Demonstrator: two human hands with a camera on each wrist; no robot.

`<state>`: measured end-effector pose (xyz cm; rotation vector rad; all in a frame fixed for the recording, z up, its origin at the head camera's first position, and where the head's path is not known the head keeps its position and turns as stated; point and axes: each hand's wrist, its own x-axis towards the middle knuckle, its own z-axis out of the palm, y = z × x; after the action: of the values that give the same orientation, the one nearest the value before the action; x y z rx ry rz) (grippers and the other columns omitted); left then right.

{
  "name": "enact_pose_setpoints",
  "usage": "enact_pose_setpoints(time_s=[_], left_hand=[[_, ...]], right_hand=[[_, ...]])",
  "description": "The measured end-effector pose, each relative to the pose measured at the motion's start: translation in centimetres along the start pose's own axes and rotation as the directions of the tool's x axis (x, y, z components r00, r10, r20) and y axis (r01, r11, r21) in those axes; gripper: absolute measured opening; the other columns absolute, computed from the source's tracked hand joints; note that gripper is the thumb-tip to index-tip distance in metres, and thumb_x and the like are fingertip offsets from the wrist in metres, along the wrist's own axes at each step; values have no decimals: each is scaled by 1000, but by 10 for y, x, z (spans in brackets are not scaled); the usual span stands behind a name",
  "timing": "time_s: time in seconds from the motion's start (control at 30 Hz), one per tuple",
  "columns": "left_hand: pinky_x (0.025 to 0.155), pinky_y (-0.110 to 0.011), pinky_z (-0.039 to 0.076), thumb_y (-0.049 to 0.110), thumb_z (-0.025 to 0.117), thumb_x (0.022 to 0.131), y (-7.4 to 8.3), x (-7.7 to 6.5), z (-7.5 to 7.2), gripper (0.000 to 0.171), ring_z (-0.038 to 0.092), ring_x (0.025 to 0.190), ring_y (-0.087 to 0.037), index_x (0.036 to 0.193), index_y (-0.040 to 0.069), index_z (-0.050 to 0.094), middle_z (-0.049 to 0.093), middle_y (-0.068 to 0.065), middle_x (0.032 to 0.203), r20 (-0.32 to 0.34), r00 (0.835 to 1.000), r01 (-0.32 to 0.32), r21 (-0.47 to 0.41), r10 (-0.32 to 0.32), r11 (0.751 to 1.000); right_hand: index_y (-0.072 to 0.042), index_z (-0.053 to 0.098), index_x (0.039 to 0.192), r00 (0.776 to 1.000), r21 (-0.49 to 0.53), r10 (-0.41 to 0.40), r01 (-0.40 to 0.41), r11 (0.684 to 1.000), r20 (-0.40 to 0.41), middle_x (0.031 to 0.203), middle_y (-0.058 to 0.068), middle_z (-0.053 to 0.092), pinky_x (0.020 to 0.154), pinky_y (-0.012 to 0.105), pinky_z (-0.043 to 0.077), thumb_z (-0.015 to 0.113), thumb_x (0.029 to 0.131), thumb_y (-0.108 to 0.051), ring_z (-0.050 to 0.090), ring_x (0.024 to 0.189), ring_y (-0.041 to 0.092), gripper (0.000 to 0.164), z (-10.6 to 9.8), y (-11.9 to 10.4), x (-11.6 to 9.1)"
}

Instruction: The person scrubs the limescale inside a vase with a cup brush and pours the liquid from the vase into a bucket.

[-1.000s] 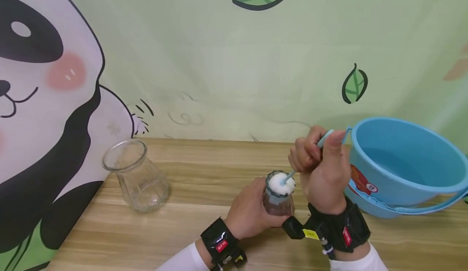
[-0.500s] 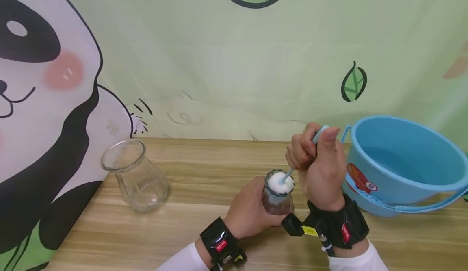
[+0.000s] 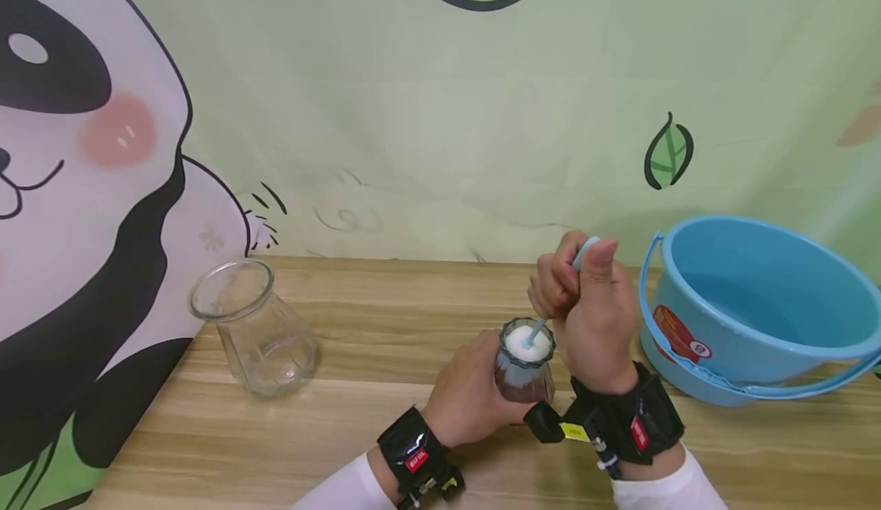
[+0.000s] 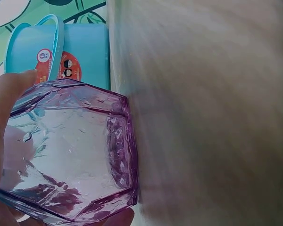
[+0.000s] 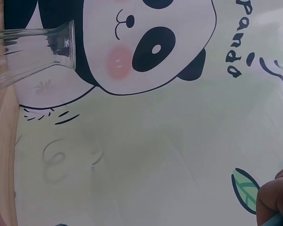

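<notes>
My left hand (image 3: 468, 395) grips a purplish faceted glass vase (image 3: 519, 388) around its side, on the wooden table. In the left wrist view the vase (image 4: 68, 150) fills the foreground, its walls see-through and wet-looking. My right hand (image 3: 595, 319), above and to the right, holds the light-blue handle of a sponge bottle brush (image 3: 528, 340), thumb along the top. The brush's white head sits inside the vase mouth, its stem leaning right. Only curled fingers (image 5: 276, 195) and a bit of blue handle show at the corner of the right wrist view.
A clear glass jar (image 3: 271, 353) with a flared rim stands on the table at left. At right, close to my right hand, is a blue bucket (image 3: 750, 365) with its handle lowered. Behind the table (image 3: 385, 311) hangs a green panda-print cloth (image 3: 385, 112).
My right hand has shifted left, bringing the brush handle more upright. The white sponge head sits lower in the vase mouth. My left hand keeps its grip in the same spot.
</notes>
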<state>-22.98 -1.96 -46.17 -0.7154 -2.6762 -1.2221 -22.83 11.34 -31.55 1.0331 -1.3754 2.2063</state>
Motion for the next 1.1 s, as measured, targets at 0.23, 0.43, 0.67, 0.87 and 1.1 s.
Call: enact_pose_setpoints(time_s=[0.23,0.43,0.67,0.87,1.1], left_hand=[[67,-27,49,58,83,61,1,1,0,69,53,87,-4,116,29,54,58,13,101,-12,1000,-12,-6,12,1000],[67,-26,49,57,85,59,1,0,-1,72,53,86,-4,117,27,54,58,12,102,-16,1000,-5,4,5,1000],[66,-26,49,60,84,59,1,0,0,72,53,86,-4,117,28,54,59,12,101,-9,1000,1,-7,-1,1000],[66,-26,49,57,84,61,2,1,0,65,54,86,-4,113,31,54,58,14,100,-10,1000,-20,-38,19,999],[66,-26,49,61,83,61,2,1,-1,64,53,86,-3,112,34,53,57,16,99,0,1000,-22,-41,22,999]], right_hand=[[-8,31,68,1000,-1,-10,10,1000,19,51,-3,23,33,26,15,38,101,-47,23,39,9,52,3,1,0],[-8,31,66,999,3,-4,4,1000,37,51,-3,22,33,26,14,37,102,-45,22,39,9,52,4,1,-1],[-9,31,67,999,-4,7,-7,1000,35,51,-3,23,33,26,14,36,104,-44,22,39,9,51,3,2,-1],[-9,30,66,1000,6,7,-7,1000,28,51,-3,22,32,26,13,35,104,-43,21,38,9,51,3,2,-1],[-9,28,65,997,30,5,-8,1000,72,51,-3,20,33,25,13,31,105,-41,20,39,8,52,1,2,0]])
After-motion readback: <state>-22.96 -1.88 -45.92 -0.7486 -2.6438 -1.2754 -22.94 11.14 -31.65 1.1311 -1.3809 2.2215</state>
